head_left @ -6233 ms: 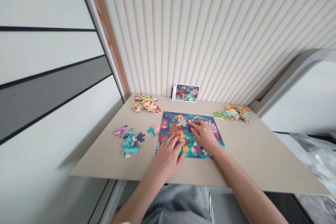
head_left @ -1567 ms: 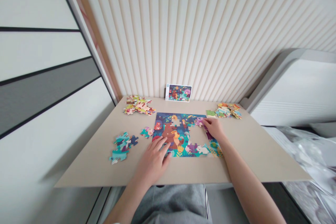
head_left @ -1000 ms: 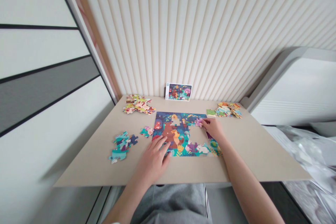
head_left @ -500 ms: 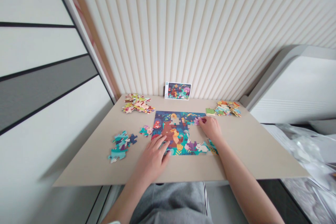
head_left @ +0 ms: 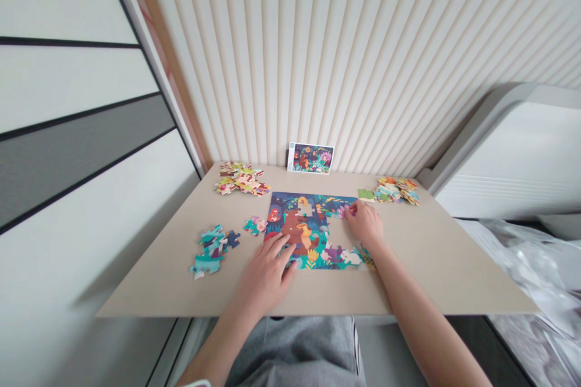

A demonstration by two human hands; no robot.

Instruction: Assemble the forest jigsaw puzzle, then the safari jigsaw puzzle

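Two bare hands are at work on one partly assembled jigsaw puzzle (head_left: 312, 239), which lies flat at the middle of the table (head_left: 454, 266). The left hand (head_left: 267, 267) rests palm down at the puzzle's near left corner, its fingers slightly spread, their tips on the printed surface. The right hand (head_left: 367, 225) is over the puzzle's right side, its fingers bent and close together, with the tips at one purple puzzle piece (head_left: 342, 211); whether they pinch it or only press on it, I cannot tell.

Two gaps show bare tabletop within the puzzle: a small one toward the far edge and a larger one on the right, near the right hand.

Four groups of loose pieces lie around it (overlap makes the pieces themselves hard to count): a heaped pile (head_left: 242, 180) far left, another pile (head_left: 396, 190) far right with one green piece (head_left: 366, 195) at its left end, a teal cluster (head_left: 209, 253) on the left, and a small cluster (head_left: 255, 225) just beside the puzzle's left edge. One picture card (head_left: 311, 158) stands at the table's far edge.
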